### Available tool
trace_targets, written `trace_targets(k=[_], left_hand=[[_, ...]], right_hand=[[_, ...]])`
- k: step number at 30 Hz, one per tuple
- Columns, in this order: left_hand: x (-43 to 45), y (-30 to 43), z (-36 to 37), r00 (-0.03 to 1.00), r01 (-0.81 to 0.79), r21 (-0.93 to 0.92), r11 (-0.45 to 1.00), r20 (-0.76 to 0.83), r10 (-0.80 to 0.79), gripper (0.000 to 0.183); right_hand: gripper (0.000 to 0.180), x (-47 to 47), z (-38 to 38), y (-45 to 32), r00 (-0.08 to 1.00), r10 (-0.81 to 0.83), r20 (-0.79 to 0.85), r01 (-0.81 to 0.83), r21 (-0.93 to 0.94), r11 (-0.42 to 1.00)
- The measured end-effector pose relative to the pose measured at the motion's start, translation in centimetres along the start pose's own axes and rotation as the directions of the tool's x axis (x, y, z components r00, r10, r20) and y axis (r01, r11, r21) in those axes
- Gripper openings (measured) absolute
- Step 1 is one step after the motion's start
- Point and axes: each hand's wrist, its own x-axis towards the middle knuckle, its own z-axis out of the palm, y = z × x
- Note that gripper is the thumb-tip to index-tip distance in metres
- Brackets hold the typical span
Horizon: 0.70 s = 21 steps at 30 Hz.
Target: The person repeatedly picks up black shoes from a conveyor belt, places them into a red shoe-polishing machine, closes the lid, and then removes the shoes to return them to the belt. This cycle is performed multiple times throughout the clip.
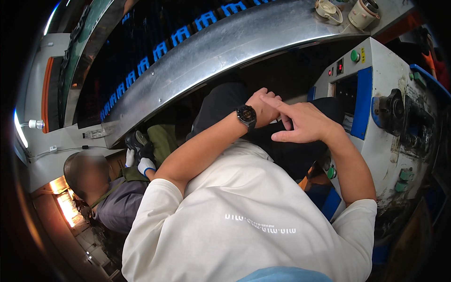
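Note:
My left hand [266,108], with a black round-faced wristwatch [246,116] on its wrist, is above my lap with its fingers curled. Its palm side is hidden, and a small pale bit shows just beneath it; I cannot tell what it is. My right hand [303,121] comes in from the right, with the index finger reaching to the back of my left hand and the thumb apart. Nothing shows in its grasp. Dark trousers [223,105] lie under both hands.
Before me runs a metal ledge [197,67] beside a dark surface with a row of blue shapes [160,51]. A cream flask [363,14] and a cup-like lid [327,10] stand on it. A machine [384,67] is at right; a co-worker [121,204] in white gloves sits at left.

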Motion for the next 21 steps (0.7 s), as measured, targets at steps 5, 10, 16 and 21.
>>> trace_targets(k=[5,10,16,21], left_hand=[[-2.8,-7.9,0.2,0.946,0.234,0.149,0.961,-0.261,-0.190,0.020],[-4.9,-13.3,-2.7,0.965,0.253,0.293,0.922,-0.149,-0.217,0.018],[-4.3,-18.4,-1.1,0.844,0.429,-0.058,0.901,-0.330,-0.423,0.082],[-5.4,-20.9,7.7,0.258,0.862,-0.428,0.273,-0.093,-0.962,0.109]], right_hand=[[0.098,0.1,0.2,0.7,0.991,0.062,-0.115,-0.083,-0.193,0.978],[0.097,0.3,-0.1,1.3,0.985,0.148,-0.086,-0.167,-0.299,0.939],[0.082,0.3,-0.2,1.9,0.967,0.226,-0.116,-0.254,-0.424,0.869],[0.078,0.7,-0.1,1.7,0.946,0.318,-0.059,-0.311,-0.434,0.845]])
